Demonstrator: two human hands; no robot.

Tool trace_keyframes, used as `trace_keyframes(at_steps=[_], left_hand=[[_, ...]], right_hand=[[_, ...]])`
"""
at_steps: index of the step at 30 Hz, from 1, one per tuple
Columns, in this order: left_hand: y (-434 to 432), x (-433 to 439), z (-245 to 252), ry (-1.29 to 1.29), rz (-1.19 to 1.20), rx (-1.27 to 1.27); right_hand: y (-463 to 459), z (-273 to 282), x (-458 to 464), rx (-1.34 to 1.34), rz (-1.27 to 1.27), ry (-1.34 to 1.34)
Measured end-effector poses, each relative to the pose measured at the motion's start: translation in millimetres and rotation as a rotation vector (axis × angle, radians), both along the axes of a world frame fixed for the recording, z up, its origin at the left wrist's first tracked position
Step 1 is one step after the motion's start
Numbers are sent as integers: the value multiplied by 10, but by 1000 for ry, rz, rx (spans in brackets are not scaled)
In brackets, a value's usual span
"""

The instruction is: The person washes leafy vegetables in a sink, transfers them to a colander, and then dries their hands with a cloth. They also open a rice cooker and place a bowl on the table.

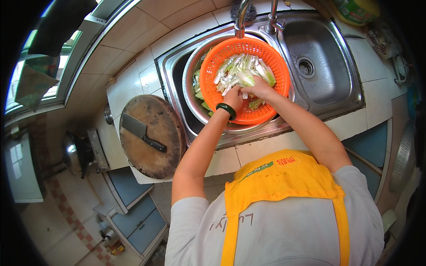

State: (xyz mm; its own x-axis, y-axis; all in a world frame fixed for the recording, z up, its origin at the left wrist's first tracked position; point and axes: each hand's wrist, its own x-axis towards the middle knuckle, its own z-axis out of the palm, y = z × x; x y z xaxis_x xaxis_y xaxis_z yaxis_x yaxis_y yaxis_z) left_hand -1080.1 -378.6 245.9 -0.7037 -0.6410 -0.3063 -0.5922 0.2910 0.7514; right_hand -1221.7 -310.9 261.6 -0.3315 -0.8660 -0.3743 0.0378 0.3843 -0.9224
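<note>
An orange plastic colander (283, 71) rests over a stainless steel basin (190, 105) in the left sink bowl. Cut pieces of pale leafy cabbage (229, 66) fill much of the colander. Inside it, my right hand (260, 88) grips a cabbage piece (246, 78) between thumb and fingers. My left hand (233, 98), with a dark green bangle on its wrist, meets the right fingertips just above the colander's near side. Its fingers are curled, and whether they hold a piece is hidden. More green leaves (197, 87) show in the basin, left of the colander.
A chrome faucet (240, 20) hangs over the colander's far rim. On the right is the second sink bowl (324, 56) with its drain. A cleaver (139, 129) lies on a round wooden chopping block (146, 103) to the left. A wok (74, 153) stands farther left.
</note>
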Motion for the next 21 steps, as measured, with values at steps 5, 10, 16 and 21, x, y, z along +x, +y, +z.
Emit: trace_keyframes(at_steps=[5, 10, 16, 21], left_hand=[[35, 76, -30, 89, 148, 213], [-7, 51, 80, 243, 271, 698], [-9, -10, 138, 152, 171, 295], [-116, -29, 354, -77, 46, -444]], right_hand=[[-8, 6, 124, 32, -181, -263], [-26, 114, 14, 128, -193, -491], [2, 154, 24, 88, -281, -540], [37, 157, -29, 41, -289, -453]])
